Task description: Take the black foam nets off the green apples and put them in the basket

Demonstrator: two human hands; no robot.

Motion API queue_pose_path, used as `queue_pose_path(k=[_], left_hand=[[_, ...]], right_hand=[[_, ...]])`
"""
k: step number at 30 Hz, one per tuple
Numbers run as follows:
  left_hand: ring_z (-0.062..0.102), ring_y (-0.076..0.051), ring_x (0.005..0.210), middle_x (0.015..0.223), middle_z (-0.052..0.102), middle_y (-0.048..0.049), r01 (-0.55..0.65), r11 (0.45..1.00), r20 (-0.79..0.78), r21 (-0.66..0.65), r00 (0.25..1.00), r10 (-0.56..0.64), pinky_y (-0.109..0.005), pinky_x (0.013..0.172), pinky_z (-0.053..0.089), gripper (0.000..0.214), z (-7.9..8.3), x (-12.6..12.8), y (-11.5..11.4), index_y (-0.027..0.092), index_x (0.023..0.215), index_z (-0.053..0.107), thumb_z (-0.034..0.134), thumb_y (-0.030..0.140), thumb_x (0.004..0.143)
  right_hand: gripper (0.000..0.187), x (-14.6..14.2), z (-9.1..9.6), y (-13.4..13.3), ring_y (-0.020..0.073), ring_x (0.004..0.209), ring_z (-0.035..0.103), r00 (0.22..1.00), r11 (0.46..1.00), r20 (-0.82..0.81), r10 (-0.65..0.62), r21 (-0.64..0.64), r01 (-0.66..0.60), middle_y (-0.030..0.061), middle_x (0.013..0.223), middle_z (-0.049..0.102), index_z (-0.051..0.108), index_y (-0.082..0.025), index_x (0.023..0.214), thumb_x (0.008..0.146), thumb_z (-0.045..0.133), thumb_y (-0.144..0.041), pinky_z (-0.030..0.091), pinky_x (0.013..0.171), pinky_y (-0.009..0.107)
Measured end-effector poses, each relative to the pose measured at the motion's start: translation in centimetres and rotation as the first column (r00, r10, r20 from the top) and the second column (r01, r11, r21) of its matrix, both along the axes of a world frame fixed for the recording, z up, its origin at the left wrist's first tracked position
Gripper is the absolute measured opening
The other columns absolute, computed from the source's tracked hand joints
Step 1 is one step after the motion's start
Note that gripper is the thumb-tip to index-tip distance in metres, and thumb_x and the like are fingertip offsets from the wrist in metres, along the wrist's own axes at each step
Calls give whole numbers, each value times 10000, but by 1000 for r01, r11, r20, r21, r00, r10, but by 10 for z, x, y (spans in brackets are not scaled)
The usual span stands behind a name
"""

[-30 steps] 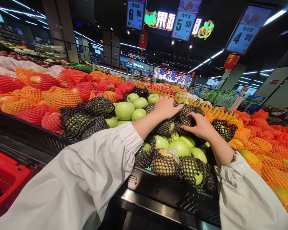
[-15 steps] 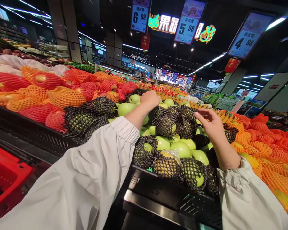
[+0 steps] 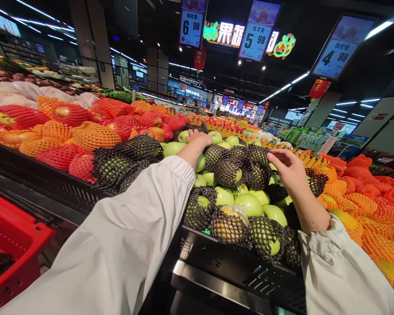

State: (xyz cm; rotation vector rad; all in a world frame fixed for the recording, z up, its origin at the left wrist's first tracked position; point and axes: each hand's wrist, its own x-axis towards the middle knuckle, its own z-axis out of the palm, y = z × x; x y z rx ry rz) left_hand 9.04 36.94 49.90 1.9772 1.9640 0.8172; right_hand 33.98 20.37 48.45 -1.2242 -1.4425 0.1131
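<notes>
My left hand [image 3: 198, 140] reaches to the back of a heap of green apples [image 3: 249, 203]; its fingers curl down over a bare green apple there, and the fingertips are hidden. My right hand [image 3: 286, 169] hovers just above apples wrapped in black foam netting [image 3: 230, 170], its fingers loosely bent and apart with nothing in them. Both arms wear white sleeves [image 3: 128, 236]. Bare and netted apples lie mixed in a black crate [image 3: 236, 271] in front of me.
Fruit in red and orange netting [image 3: 85, 135] fills the bin to the left, and fruit in orange netting [image 3: 364, 205] lies to the right. A red basket [image 3: 9, 236] stands low at the left. Price signs [image 3: 256, 30] hang overhead, with more aisles behind.
My left hand has left the netted apples and moved left and farther back onto the bare green apples. My right hand has lifted off the netted apples and hovers above them.
</notes>
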Motion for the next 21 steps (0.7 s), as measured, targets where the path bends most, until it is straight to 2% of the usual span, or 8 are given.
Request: queue_pose_path(k=[4, 6, 8, 10, 12, 15, 18, 21], left_hand=[[237, -369, 1521, 1602, 418, -129, -42, 999, 34, 13, 999, 42, -506, 1179, 322, 577, 2, 1, -3, 154, 1372, 599, 480, 466, 902], [326, -377, 1479, 1554, 462, -183, -85, 987, 72, 137, 995, 75, -510, 1158, 350, 510, 6, 2, -9, 125, 1306, 635, 466, 421, 926], [425, -370, 1401, 1458, 552, -201, -78, 921, 145, 381, 989, 24, -513, 1139, 372, 403, 11, 6, -16, 121, 1198, 674, 504, 369, 929], [517, -328, 1307, 1334, 642, -174, 27, 777, 197, 629, 961, -193, -492, 1127, 392, 253, 17, 12, -24, 142, 1075, 691, 584, 286, 898], [601, -265, 1180, 1197, 701, -130, 188, 624, 209, 758, 837, -506, -445, 1076, 444, 150, 21, 21, -33, 156, 983, 681, 648, 236, 860], [658, -166, 911, 1036, 713, -87, 465, 482, 257, 743, 466, -847, -352, 889, 524, 208, 22, 33, -49, 136, 917, 647, 751, 258, 785], [593, -78, 730, 1020, 689, -75, 707, 364, 321, 606, 201, -926, -301, 775, 512, 294, 19, 40, -60, 112, 896, 625, 810, 245, 710], [561, -57, 719, 1047, 679, -79, 801, 281, 314, 529, 123, -942, -301, 776, 501, 244, 15, 41, -65, 102, 912, 641, 779, 185, 728]], right_hand=[[427, -1, 0, 0, 253, 896, 689, 1000, 1000, -5, -8, 28, 8, 64, 955, 745, 717, -231, 945, 698, 808, -567, 552, 917, 480], [419, -2, 0, 0, 241, 876, 685, 1000, 997, -20, -20, 76, 21, 59, 925, 742, 717, -226, 933, 697, 803, -562, 555, 897, 461], [390, -1, 0, 1, 230, 862, 681, 998, 990, -48, -33, 137, 39, 55, 910, 738, 715, -224, 916, 704, 794, -542, 550, 896, 449], [356, 0, 1, 2, 228, 868, 679, 996, 980, -82, -34, 194, 49, 53, 913, 730, 707, -228, 905, 721, 775, -526, 542, 908, 449], [354, 1, 3, 2, 238, 910, 682, 992, 972, -119, -33, 229, 59, 58, 945, 724, 695, -238, 922, 736, 750, -534, 534, 925, 452], [438, 1, 6, 0, 268, 1050, 679, 978, 979, -209, 2, 199, 41, 70, 1106, 716, 667, -265, 1037, 764, 680, -607, 536, 938, 452], [572, -2, 9, -5, 289, 1231, 629, 933, 987, -324, 154, 97, -129, 68, 1301, 671, 633, -284, 1178, 854, 465, -724, 547, 957, 467], [681, -10, 12, -14, 290, 1328, 578, 880, 945, -358, 312, 21, -327, 76, 1302, 688, 648, -263, 1216, 914, 279, -749, 530, 1021, 481]])
